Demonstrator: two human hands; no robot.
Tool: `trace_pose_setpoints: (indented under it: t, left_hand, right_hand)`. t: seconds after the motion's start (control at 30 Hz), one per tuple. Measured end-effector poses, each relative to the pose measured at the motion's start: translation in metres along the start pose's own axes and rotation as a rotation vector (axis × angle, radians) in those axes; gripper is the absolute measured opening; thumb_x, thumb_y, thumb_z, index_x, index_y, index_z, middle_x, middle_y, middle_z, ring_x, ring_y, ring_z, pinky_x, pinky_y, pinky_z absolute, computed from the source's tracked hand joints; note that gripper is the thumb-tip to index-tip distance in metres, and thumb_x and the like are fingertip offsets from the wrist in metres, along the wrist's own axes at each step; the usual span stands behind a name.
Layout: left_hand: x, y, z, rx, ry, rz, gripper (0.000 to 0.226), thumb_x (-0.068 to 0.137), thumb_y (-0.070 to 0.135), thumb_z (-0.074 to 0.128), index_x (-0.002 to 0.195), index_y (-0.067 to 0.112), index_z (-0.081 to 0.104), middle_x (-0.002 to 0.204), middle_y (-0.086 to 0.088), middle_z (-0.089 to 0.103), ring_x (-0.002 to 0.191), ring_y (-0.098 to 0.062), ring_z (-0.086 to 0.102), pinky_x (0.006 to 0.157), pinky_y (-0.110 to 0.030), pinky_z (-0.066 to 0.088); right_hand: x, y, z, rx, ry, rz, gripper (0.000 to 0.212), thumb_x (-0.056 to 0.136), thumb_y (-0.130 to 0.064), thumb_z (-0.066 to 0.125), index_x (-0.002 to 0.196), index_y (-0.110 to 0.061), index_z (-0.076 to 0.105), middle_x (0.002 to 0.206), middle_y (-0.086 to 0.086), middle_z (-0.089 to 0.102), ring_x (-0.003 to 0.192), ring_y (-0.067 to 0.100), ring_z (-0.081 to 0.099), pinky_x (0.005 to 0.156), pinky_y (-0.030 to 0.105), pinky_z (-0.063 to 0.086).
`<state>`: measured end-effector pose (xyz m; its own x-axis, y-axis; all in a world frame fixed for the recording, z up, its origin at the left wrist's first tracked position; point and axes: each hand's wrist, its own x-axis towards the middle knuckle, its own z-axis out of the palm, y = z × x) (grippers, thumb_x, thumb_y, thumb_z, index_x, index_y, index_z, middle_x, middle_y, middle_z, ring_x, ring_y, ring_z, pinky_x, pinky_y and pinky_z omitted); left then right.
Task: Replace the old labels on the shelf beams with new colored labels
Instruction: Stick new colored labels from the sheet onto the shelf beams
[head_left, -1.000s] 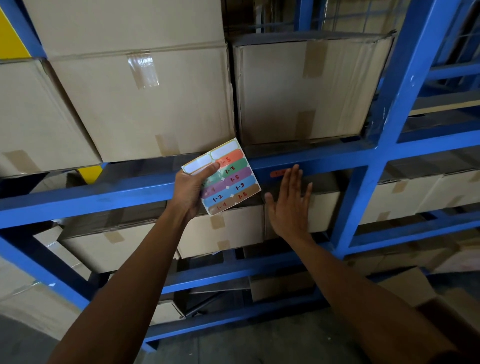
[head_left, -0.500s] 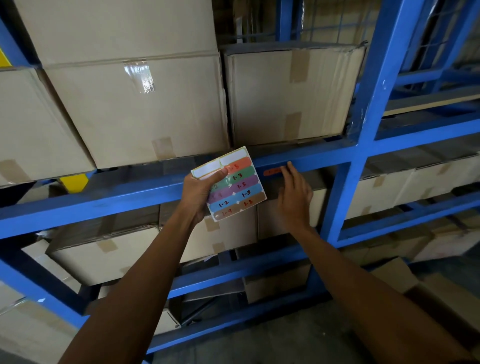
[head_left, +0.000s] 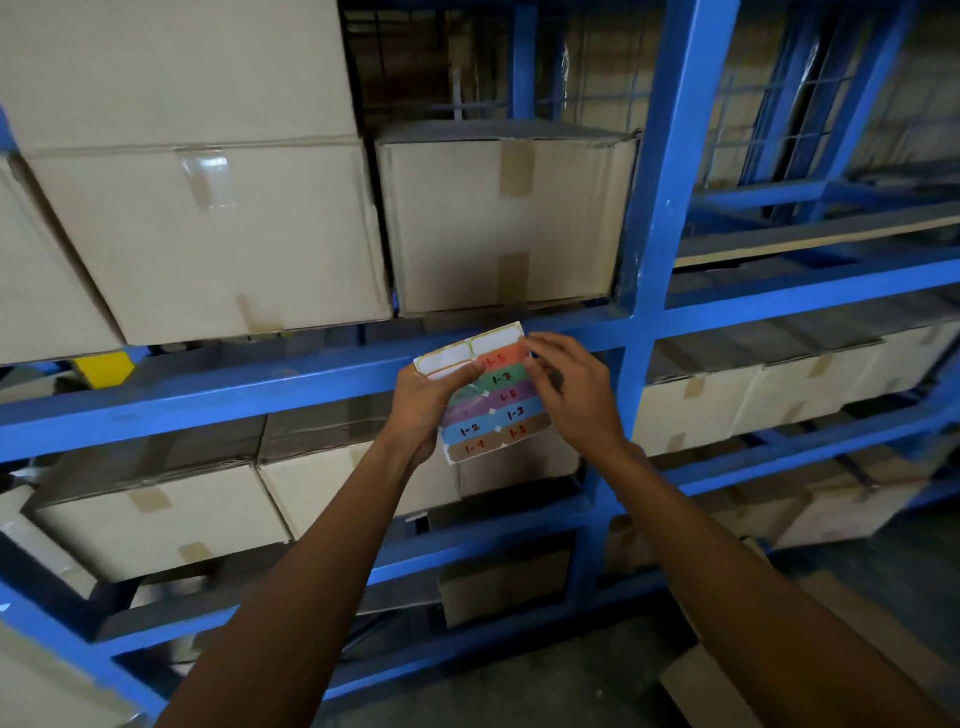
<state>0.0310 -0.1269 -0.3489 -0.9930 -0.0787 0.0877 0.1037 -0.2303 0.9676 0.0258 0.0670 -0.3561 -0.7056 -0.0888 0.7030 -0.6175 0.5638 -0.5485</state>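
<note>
The left hand (head_left: 426, 400) grips the label sheet (head_left: 493, 395) before the beam (head_left: 260, 384). The right hand (head_left: 571, 389), nearer the red label (head_left: 501, 358), pinches at the sheet's upper right edge.

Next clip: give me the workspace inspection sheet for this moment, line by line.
Surface: blue shelf beam, no label visible on it here.
Job's things: label sheet, coloured rows with handwritten numbers, two top slots blank.
Clutter: yellow item behind the beam.
Grippers: left hand grips the sheet; right hand has its fingertips at the sheet's right edge.
Cables: nothing seen.
Surroundings: taped cardboard boxes on blue racking, concrete floor.
</note>
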Motion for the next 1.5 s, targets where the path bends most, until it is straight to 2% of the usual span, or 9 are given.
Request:
trace_pose_setpoints:
  t: [0.17,0.3,0.5,0.6,0.8,0.97,1.13,1.33,1.5]
  left_hand:
    - [-0.009,-0.015,0.072,-0.016,-0.011,-0.007,0.040,0.081,0.014,0.079,0.118,0.003,0.067,0.108,-0.015,0.076,0.094,-0.029,0.076,0.074,-0.034,0.064]
    - [-0.006,-0.035,0.139,-0.002,0.008,0.006,0.028,0.082,0.019,0.079,0.107,0.010,0.072,0.102,-0.012,0.079,0.091,-0.029,0.076,0.075,-0.036,0.064]
    - [0.007,-0.074,0.235,-0.022,0.078,-0.063,0.016,0.090,0.024,0.073,0.099,0.011,0.073,0.094,-0.012,0.079,0.083,-0.027,0.077,0.071,-0.038,0.064]
    - [0.018,-0.084,0.267,-0.036,0.136,-0.103,0.014,0.091,0.025,0.072,0.097,0.013,0.070,0.091,-0.011,0.080,0.080,-0.025,0.077,0.065,-0.036,0.062]
    - [0.045,-0.110,0.314,0.047,0.015,-0.152,0.018,0.088,0.026,0.075,0.097,0.011,0.071,0.089,-0.010,0.080,0.079,-0.026,0.078,0.060,-0.032,0.061]
    - [0.078,-0.139,0.347,0.103,-0.048,-0.183,0.018,0.087,0.030,0.075,0.094,0.014,0.072,0.090,-0.010,0.080,0.080,-0.026,0.078,0.064,-0.035,0.062]
    - [0.116,-0.155,0.367,0.125,-0.112,-0.168,0.017,0.090,0.028,0.073,0.099,0.014,0.073,0.098,-0.010,0.080,0.088,-0.027,0.077,0.076,-0.039,0.063]
    - [0.142,-0.167,0.372,0.148,-0.215,-0.208,0.032,0.092,0.021,0.069,0.115,0.000,0.067,0.107,-0.016,0.077,0.098,-0.032,0.075,0.083,-0.043,0.062]
    - [0.148,-0.171,0.370,0.127,-0.243,-0.229,0.035,0.088,0.022,0.073,0.114,-0.001,0.069,0.107,-0.016,0.077,0.098,-0.032,0.075,0.077,-0.036,0.063]
  right_hand:
    - [-0.001,0.034,-0.060,0.051,0.000,0.033,0.020,0.096,-0.018,0.059,0.114,-0.011,0.066,0.121,0.002,0.058,0.096,0.005,0.060,0.076,0.006,0.050]
    - [0.001,0.074,-0.112,0.091,0.039,0.078,0.008,0.093,-0.016,0.064,0.100,-0.013,0.065,0.113,-0.005,0.054,0.086,-0.006,0.058,0.071,0.006,0.049]
    - [-0.005,0.141,-0.185,0.110,0.026,0.128,0.006,0.097,-0.020,0.058,0.099,-0.016,0.061,0.113,-0.003,0.054,0.093,0.002,0.059,0.074,0.012,0.052]
    - [-0.004,0.172,-0.222,0.162,0.118,0.188,0.007,0.099,-0.022,0.055,0.099,-0.017,0.059,0.107,-0.003,0.058,0.091,-0.002,0.058,0.072,0.007,0.047]
    - [0.005,0.240,-0.273,0.168,0.236,0.376,0.009,0.100,-0.023,0.051,0.100,-0.015,0.056,0.089,0.001,0.064,0.086,0.014,0.063,0.074,0.019,0.047]
    - [0.026,0.297,-0.287,0.166,0.263,0.420,0.002,0.099,-0.019,0.053,0.099,-0.017,0.053,0.087,-0.002,0.062,0.087,0.017,0.062,0.081,0.031,0.050]
    - [0.050,0.345,-0.279,0.166,0.225,0.397,0.010,0.095,-0.021,0.061,0.100,-0.015,0.055,0.092,0.003,0.062,0.085,0.013,0.059,0.076,0.023,0.048]
    - [0.066,0.378,-0.259,0.232,0.183,0.398,0.011,0.094,-0.023,0.063,0.099,-0.018,0.055,0.088,-0.012,0.059,0.080,-0.006,0.056,0.071,0.009,0.046]
    - [0.073,0.385,-0.248,0.248,0.223,0.407,0.011,0.093,-0.027,0.063,0.097,-0.023,0.054,0.086,-0.012,0.059,0.080,-0.002,0.057,0.071,0.010,0.047]
